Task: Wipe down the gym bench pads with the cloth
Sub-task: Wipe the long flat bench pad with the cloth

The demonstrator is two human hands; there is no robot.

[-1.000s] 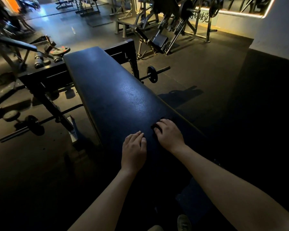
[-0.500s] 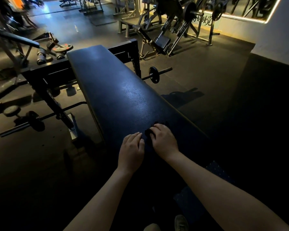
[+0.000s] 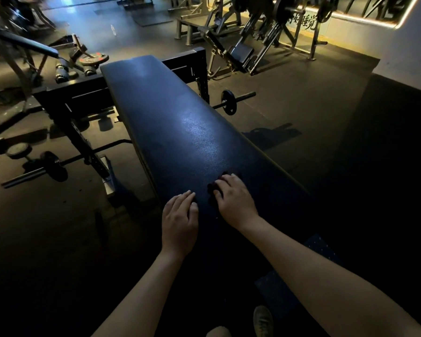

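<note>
Bench pad (image 3: 175, 122): long and black. It runs away from me and has a glossy patch about mid-length.
Cloth (image 3: 213, 189): dark and bunched on the near part of the pad, under my right hand. Only small bits show past my thumb and fingertips.
Right hand (image 3: 233, 200): fingers bent over the cloth, gripping it and pressing it onto the pad.
Left hand (image 3: 180, 224): flat on the pad just beside the right hand, near the pad's left edge. Fingers are relaxed and together, holding nothing.
Barbell (image 3: 229, 102): on the floor (image 3: 301, 98) to the right of the bench, with one small plate on it.
Shoe (image 3: 263, 319): at the bottom edge of view.
Light: dim, so I cannot make out the cloth's texture.
</note>
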